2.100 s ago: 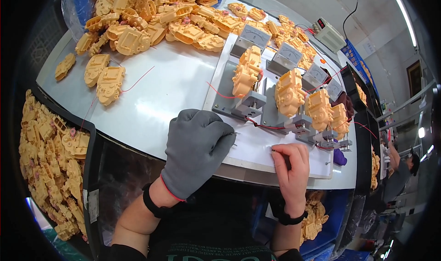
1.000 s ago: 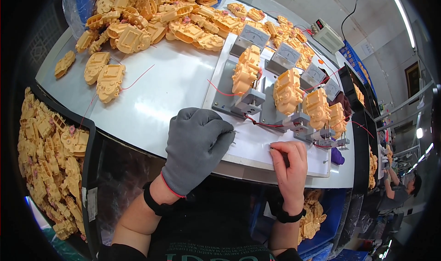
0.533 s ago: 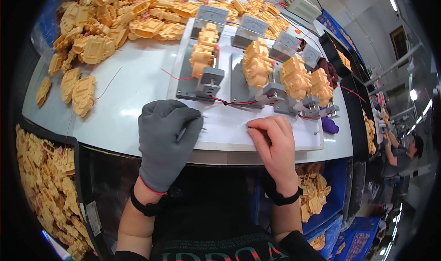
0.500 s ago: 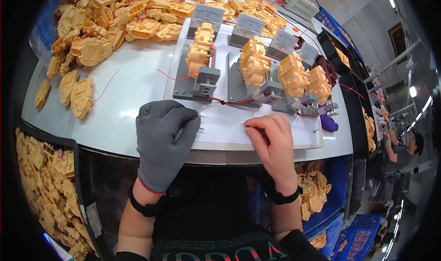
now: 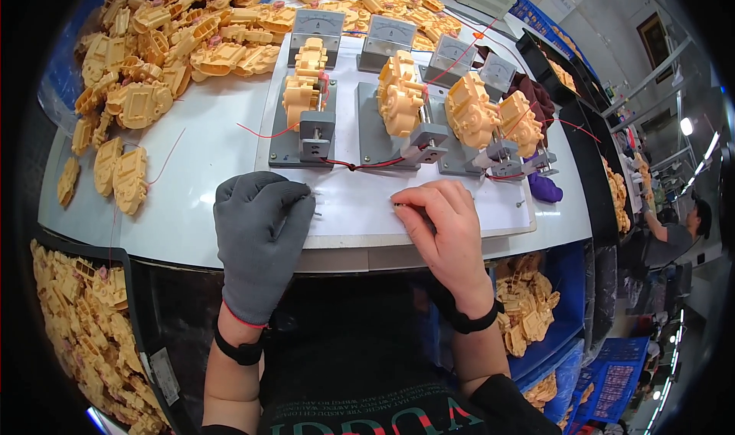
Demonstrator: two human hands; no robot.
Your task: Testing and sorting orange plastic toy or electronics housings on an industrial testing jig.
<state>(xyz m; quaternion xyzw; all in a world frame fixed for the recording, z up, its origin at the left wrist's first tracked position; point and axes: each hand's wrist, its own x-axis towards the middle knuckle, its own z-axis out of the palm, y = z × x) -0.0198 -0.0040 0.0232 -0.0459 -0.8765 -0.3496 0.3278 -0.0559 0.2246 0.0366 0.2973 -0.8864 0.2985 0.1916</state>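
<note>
Pale-orange moulded plastic housings (image 5: 399,102), four in a row, stand upright on grey blocky fixtures (image 5: 315,129) just beyond your hands, touched by neither. Closest to you, black bands (image 5: 237,348) circle both wrists. Your left hand (image 5: 260,232), in a smooth grey fabric glove with a red hem, is curled into a loose fist, thumb brought up against the index finger; whether anything is pinched there cannot be told. Beside the thumb a short, slim metal pin (image 5: 317,214) pokes out, and contact with it is unclear. Your bare right hand (image 5: 448,232) has thumb and index finger almost meeting at the tips, a rounded gap behind them, the other fingers folded alongside. A tiny dark speck (image 5: 396,205) shows between those tips, too small to identify or to call held.

Both hands are over a flat white board (image 5: 356,213) on a glossy white bench (image 5: 191,159). Past them, the housings show ribs, round bosses and recesses, and red and black wires (image 5: 352,166) loop along the fixtures' front. A soft purple bundle (image 5: 545,188) lies toward the right end. Farther back stand boxy grey dial meters (image 5: 316,25), with a jumbled heap of more such housings (image 5: 145,60) to the left.
</note>
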